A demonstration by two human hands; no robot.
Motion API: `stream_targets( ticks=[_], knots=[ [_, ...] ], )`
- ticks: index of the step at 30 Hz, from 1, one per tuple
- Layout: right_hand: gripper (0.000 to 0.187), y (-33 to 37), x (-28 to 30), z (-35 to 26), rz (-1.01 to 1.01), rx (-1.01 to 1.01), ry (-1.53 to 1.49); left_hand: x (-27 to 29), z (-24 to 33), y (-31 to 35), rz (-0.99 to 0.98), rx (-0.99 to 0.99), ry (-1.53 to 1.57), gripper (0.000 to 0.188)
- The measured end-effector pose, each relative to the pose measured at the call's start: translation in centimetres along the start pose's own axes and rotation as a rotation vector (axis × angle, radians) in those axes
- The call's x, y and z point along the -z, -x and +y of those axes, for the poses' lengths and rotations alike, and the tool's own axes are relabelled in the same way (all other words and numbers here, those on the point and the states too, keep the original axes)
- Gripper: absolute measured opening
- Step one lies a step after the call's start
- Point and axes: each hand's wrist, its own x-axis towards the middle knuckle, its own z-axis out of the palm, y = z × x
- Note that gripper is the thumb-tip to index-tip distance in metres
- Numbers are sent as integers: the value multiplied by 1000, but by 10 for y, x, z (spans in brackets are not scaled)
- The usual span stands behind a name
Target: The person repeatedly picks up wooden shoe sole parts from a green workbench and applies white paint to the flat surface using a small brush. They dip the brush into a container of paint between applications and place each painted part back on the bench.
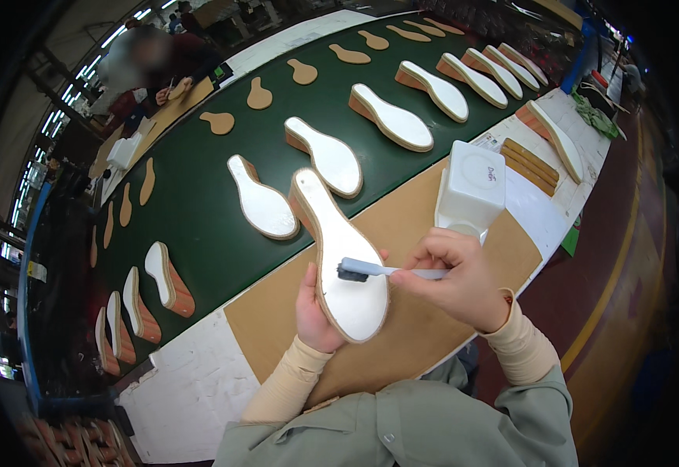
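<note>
My left hand (316,315) is closed around a wedge shoe sole (347,303) from below, its white upper face turned up and its heel end pointing away from me. In my right hand (452,272) I grip a toothbrush-like brush (370,268) by its pale grey handle. The brush's dark bristles lie against the white face, at the wide forepart of the sole. Just beyond my right hand stands a white plastic container (473,187) on the brown board. Another white-faced wedge sole (261,199) lies on the green surface, beyond the held one.
Several more wedge soles (392,117) and thin tan insole pieces (303,71) lie in rows along the green conveyor belt (199,187). Brown sticks (530,165) and a single sole (553,140) rest at the right. Across the belt a person (172,66) holds a tan piece.
</note>
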Motion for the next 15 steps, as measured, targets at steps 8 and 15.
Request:
stream_targets(
  ticks=[8,15],
  knots=[
    [19,-19,-16,-27,327,253,334,-29,-10,-2,-294,-124,-148,87],
    [18,11,-31,-46,225,454,359,-44,-7,-11,-388,-266,-391,91]
  ],
)
